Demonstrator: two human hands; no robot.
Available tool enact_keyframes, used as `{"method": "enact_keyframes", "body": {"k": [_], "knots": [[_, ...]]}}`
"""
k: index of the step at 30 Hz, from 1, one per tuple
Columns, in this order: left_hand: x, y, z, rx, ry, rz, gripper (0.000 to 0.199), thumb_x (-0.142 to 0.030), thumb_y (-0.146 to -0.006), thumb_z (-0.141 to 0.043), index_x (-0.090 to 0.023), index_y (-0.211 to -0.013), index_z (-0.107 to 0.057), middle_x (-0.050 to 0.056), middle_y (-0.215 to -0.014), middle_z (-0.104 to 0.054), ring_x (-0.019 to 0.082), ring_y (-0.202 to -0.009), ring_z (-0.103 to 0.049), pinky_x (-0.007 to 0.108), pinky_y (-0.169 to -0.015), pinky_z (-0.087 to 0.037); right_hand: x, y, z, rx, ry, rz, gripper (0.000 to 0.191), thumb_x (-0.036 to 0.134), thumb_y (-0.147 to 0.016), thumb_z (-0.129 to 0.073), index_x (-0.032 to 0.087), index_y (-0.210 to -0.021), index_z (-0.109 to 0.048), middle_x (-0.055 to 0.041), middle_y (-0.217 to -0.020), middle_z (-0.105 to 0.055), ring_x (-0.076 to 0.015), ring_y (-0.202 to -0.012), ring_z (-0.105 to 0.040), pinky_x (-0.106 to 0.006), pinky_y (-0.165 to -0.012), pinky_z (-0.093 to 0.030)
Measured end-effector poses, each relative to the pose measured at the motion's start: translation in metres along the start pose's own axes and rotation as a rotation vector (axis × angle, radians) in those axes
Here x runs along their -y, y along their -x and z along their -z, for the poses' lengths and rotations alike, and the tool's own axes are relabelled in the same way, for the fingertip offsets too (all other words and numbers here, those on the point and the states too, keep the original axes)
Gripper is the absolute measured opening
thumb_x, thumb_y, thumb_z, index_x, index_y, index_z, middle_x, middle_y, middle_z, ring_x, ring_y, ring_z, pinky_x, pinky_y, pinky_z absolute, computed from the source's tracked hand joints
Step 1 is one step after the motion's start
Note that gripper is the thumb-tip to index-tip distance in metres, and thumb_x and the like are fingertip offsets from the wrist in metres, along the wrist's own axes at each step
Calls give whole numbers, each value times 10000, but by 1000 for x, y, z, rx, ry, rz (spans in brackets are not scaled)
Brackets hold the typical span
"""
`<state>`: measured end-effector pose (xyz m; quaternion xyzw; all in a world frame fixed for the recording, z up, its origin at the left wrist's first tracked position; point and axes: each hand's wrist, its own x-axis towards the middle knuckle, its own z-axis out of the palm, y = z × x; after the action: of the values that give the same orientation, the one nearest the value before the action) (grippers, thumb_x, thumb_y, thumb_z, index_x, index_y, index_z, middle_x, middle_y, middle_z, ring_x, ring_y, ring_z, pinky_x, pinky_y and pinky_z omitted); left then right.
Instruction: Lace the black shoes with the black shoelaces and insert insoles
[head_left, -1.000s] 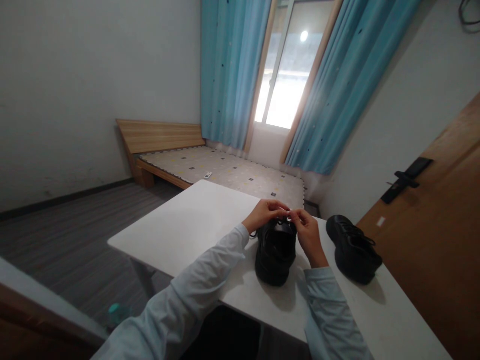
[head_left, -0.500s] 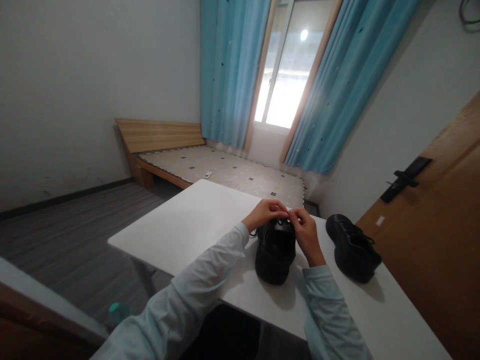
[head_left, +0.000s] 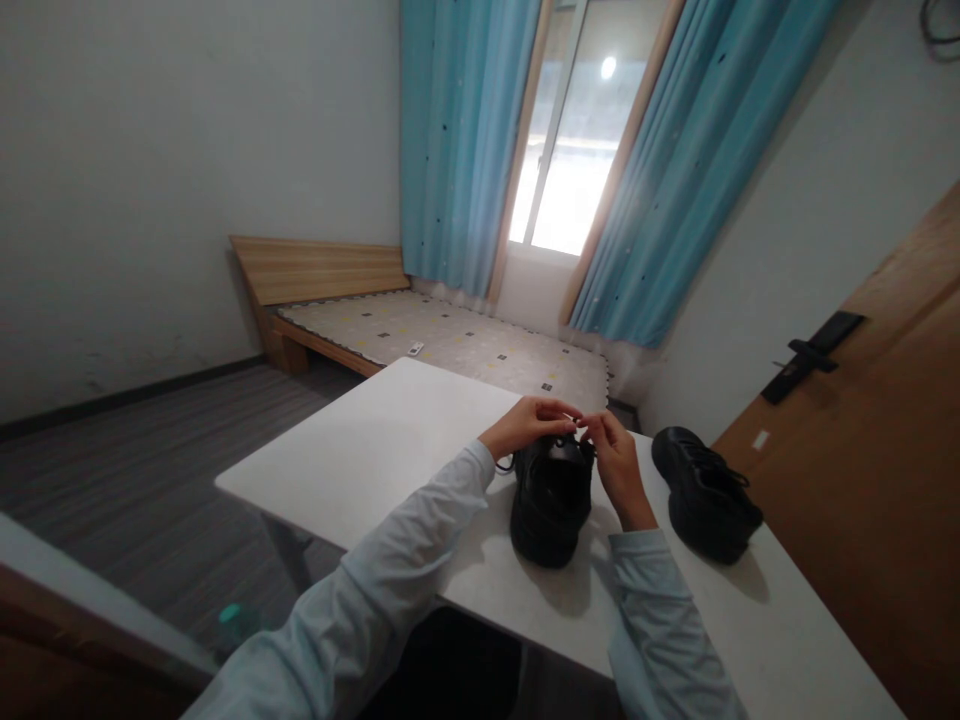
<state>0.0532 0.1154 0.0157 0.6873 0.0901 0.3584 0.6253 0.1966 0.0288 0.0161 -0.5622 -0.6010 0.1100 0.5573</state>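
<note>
A black shoe [head_left: 551, 510] rests upright on the white table [head_left: 360, 450], its heel toward me. Over its front part my left hand [head_left: 532, 422] pinches the black shoelace with thumb and fingers. My right hand [head_left: 615, 455] meets it from the other side, its fingertips also closed on the lace. The two sets of fingertips are very close together, and the shoe's toe is hidden behind the hands. A loop of lace hangs by the shoe's left side. To the right stands a second black shoe [head_left: 705, 495] with its lace across the top, touched by neither hand.
Beyond the table is a bed [head_left: 465, 335] with a patterned mattress and a small white object [head_left: 415, 349] on it. A wooden door [head_left: 862, 450] with a black handle is close at the right. A green-capped bottle [head_left: 236, 620] stands low at the left.
My right hand has shifted slightly right, its fingertips a little apart from the left hand's. My left hand has barely moved, and both shoes stay in place.
</note>
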Motion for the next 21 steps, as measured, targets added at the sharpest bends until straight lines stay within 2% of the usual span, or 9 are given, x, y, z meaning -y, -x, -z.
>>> {"method": "enact_keyframes", "body": {"k": [2,5,9,12,15,21], "knots": [[-2,0,2,-26,-13,-21,415,-387,-705,-711,-106,-1007,-671,76,-924,-689,138,-845,-613,254,-807,-437,-5,-2,3,10,-23,-24,368,554,-788,-530,204,-899,-551,-63,-926,-623,-212,-844,-577,-339,-723,-436],[0,-4,7,-95,-11,-48,419,-432,-689,-709,-98,-940,-671,68,-900,-675,131,-818,-601,246,-770,-444,-17,-4,4,69,-14,-84,547,526,-662,-687,228,-1079,-494,-97,-1114,-589,-261,-1048,-546,-419,-860,-425],[2,-10,18,-163,3,-63,422,-450,-635,-738,-103,-847,-628,22,-786,-634,110,-736,-598,253,-716,-479,-32,-2,5,262,-66,-178,691,493,-591,-755,238,-1161,-459,-92,-1162,-569,-262,-1155,-509,-432,-970,-390],[-5,-15,28,-133,-39,-2,392,-418,-637,-746,-104,-817,-596,11,-740,-625,114,-712,-621,279,-709,-506,-36,-1,6,346,-56,-234,724,498,-608,-744,234,-1206,-433,-85,-1162,-571,-259,-1164,-508,-432,-998,-370],[-19,-20,42,-75,-100,61,331,-375,-682,-724,-105,-802,-574,18,-707,-635,125,-692,-641,287,-682,-521,-36,-1,7,351,-57,-274,774,507,-611,-737,237,-1252,-397,-91,-1190,-558,-261,-1163,-509,-439,-1012,-358],[-62,-42,62,90,-400,98,191,-259,-706,-697,-99,-762,-611,45,-751,-682,96,-677,-637,195,-608,-492,-36,-2,8,349,-48,-286,840,495,-603,-749,223,-1296,-360,-107,-1208,-552,-266,-1154,-516,-462,-1032,-333]]}}
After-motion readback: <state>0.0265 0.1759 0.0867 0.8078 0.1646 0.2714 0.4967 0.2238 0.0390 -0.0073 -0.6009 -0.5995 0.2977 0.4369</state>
